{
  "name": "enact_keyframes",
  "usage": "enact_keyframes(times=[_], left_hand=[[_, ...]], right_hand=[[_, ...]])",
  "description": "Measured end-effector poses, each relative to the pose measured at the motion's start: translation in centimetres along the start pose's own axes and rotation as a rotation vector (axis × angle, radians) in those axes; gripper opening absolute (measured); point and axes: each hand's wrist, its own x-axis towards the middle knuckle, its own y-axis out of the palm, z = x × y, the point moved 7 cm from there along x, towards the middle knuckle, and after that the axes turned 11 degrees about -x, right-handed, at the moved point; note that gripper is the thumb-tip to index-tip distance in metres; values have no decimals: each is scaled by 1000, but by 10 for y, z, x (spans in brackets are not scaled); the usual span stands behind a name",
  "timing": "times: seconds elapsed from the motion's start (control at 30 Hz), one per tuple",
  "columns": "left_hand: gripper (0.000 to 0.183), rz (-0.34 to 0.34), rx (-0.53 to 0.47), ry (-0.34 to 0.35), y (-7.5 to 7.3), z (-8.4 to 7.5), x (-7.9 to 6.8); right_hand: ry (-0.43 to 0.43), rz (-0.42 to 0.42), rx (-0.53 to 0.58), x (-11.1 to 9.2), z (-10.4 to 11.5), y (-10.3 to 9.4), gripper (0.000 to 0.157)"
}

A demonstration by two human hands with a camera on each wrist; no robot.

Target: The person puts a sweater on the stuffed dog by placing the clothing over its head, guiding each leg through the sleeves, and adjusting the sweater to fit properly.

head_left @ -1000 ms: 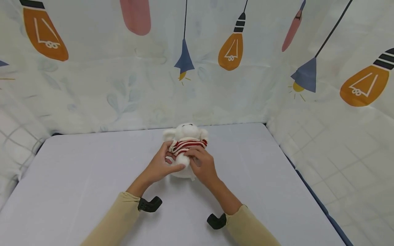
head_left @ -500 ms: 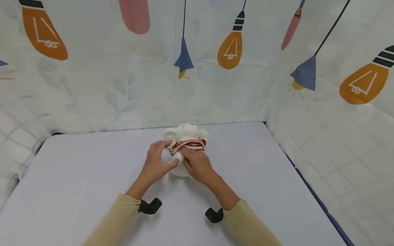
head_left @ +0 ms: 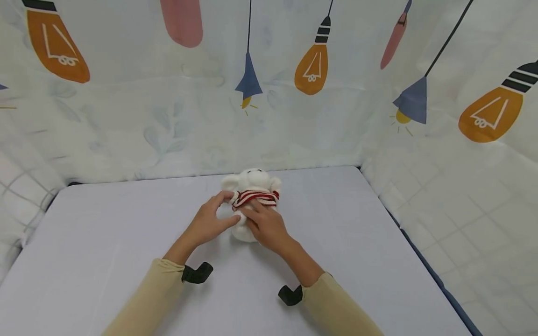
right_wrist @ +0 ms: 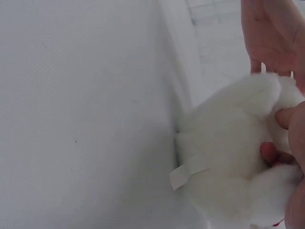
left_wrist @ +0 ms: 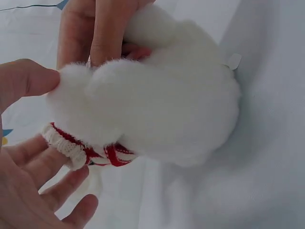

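A white plush toy (head_left: 254, 179) with round ears wears a red-and-white striped knit sweater (head_left: 262, 197), bunched around its upper body. At its left side is my left hand (head_left: 208, 221). In the left wrist view, that thumb (left_wrist: 45, 80) presses the tip of a furry white limb (left_wrist: 74, 88), while the fingers lie at the knit cuff (left_wrist: 66, 147). My right hand (head_left: 269, 226) grips the toy's front just below the sweater. In the right wrist view, its thumb and a fingertip (right_wrist: 269, 151) sink into the fur; the other fingertips are partly hidden.
The toy is on a white-covered table (head_left: 126, 224), near its back edge. A patterned curtain (head_left: 189, 116) hangs behind and along the sides. Black wrist mounts (head_left: 197, 273) stick out from both sleeves. A small white tag (right_wrist: 183, 175) protrudes from the toy's lower end.
My right hand has moved from the toy's right side toward its middle, under the sweater. The left hand has shifted slightly left, its thumb drawing back from the belly.
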Motion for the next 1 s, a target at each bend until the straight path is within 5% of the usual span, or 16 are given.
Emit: enact_keyframes(times=[0.1,0.47,0.7,1.0], left_hand=[[51,25,-29,-14,1,2,4],[20,-71,-58,-93,1,10,8],[20,-20,-199,-52,5,13,11],[29,34,-208,-141,1,14,8]], right_hand=[[-20,-3,16,-1,2,-2,26],[-42,-16,54,-8,8,-4,24],[-60,-24,62,-9,9,-5,22],[-12,-105,16,-6,8,-6,17]])
